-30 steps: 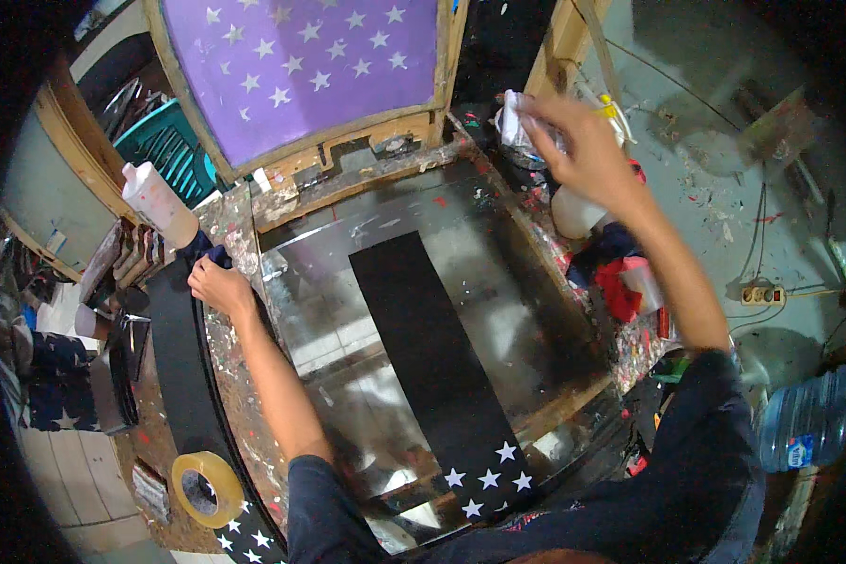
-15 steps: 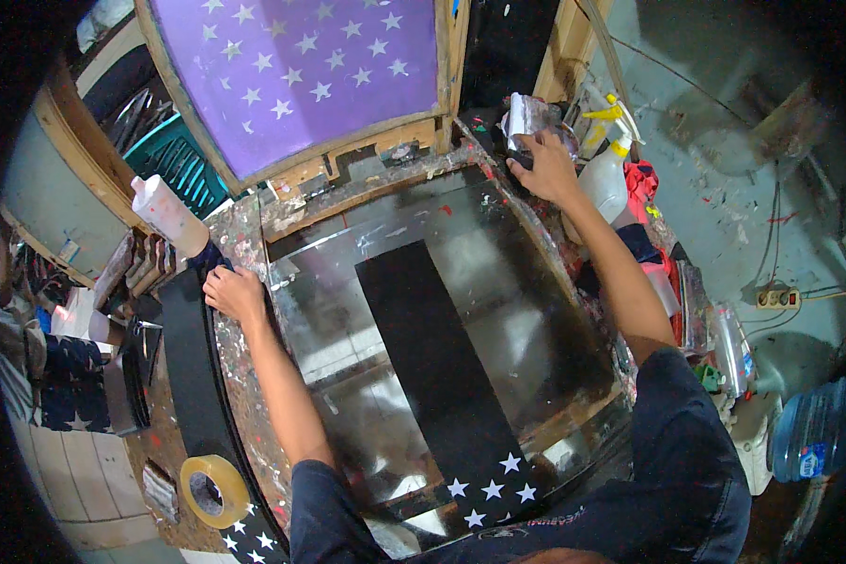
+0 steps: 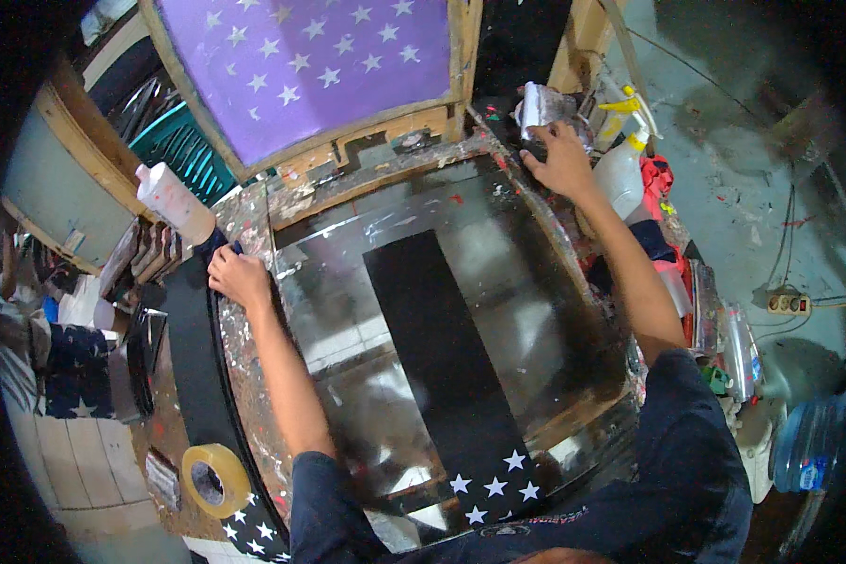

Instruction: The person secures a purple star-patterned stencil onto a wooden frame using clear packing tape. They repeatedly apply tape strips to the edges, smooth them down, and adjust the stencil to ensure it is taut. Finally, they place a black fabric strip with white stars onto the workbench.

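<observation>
My left hand is closed at the upper end of a stack of black strips, its fingertips curled over the strips' edge. At the far right, my right hand has its fingers and thumb around the near side of a smeared block with a whitish face. A dark part shows between thumb and forefinger. Between my arms, another long black strip lies on a glossy glass-like panel. White stars mark its near end. A roll of clear yellowish tape rests on the left stack.
A wooden frame with a purple, star-patterned screen stands at the back. A whitish bottle leans beyond my left hand. Close to my right forearm is a spray bottle with a yellow trigger. A blue water jug stands at the right.
The whole view has shifted slightly, the right-side things moving right. Both hands stay at the same things; my left hand's fingers look a little more curled.
</observation>
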Motion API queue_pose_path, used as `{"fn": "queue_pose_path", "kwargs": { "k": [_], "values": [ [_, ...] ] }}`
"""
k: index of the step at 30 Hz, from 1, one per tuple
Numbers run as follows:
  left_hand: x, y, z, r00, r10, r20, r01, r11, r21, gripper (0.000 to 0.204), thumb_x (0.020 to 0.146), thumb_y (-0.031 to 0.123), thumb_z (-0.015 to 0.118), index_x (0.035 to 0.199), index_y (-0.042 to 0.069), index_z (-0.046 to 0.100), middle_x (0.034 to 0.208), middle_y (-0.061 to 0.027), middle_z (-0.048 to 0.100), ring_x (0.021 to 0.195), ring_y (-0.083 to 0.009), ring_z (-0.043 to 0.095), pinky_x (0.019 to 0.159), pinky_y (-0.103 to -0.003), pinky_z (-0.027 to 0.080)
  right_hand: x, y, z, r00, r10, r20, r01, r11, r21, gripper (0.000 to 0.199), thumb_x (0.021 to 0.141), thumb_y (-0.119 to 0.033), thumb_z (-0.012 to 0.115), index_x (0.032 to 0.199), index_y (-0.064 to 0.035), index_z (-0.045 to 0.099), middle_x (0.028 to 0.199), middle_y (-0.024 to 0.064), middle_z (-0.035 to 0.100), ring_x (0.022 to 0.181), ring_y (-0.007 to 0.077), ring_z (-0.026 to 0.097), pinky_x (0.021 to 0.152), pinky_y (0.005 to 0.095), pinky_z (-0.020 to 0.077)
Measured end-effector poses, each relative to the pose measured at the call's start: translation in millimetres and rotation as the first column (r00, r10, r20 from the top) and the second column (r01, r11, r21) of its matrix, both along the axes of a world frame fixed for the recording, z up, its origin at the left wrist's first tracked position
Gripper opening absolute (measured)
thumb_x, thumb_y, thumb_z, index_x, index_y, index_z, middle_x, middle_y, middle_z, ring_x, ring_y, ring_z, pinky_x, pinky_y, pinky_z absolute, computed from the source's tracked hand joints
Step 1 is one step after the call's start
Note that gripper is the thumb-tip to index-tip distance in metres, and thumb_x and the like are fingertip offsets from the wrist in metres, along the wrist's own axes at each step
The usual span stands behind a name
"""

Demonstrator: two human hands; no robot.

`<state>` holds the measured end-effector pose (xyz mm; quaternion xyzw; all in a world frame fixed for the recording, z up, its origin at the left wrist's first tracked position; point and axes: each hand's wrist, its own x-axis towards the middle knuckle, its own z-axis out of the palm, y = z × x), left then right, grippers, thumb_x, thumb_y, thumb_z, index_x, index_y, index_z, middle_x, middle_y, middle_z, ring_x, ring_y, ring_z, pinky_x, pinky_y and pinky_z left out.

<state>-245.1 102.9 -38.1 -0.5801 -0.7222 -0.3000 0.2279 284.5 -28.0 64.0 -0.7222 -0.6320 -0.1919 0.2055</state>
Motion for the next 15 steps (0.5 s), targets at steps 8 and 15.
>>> {"fn": "queue_pose_path", "kwargs": {
  "k": [8,15],
  "values": [
    [11.7,-8.2,23.4,0.996,-0.085,-0.021,0.087,0.982,0.167,0.032,0.077,0.01,0.063,0.108,0.005,0.064,0.124,-0.0137,0.061,0.118,-0.0334,0.052,0.096,-0.05,0.039,-13.4,-12.1,3.8,0.991,0.041,-0.13,-0.022,0.989,0.144,0.053,0.084,-0.036,0.069,0.126,-0.0059,0.06,0.12,0.0245,0.058,0.112,0.0418,0.055,0.099,0.0498,0.0438],
    [127.4,-94.9,53.2,0.554,-0.826,0.106,0.825,0.562,0.067,0.031,0.079,0.009,0.065,0.108,-0.002,0.064,0.118,-0.0225,0.063,0.11,-0.0407,0.057,0.097,-0.048,0.043,-86.8,-38.5,-39.8,0.827,0.38,-0.415,-0.334,0.925,0.182,0.052,0.083,-0.026,0.074,0.131,-0.0108,0.057,0.13,0.0208,0.057,0.123,0.0412,0.051,0.106,0.0479,0.0413]
  ]
}}
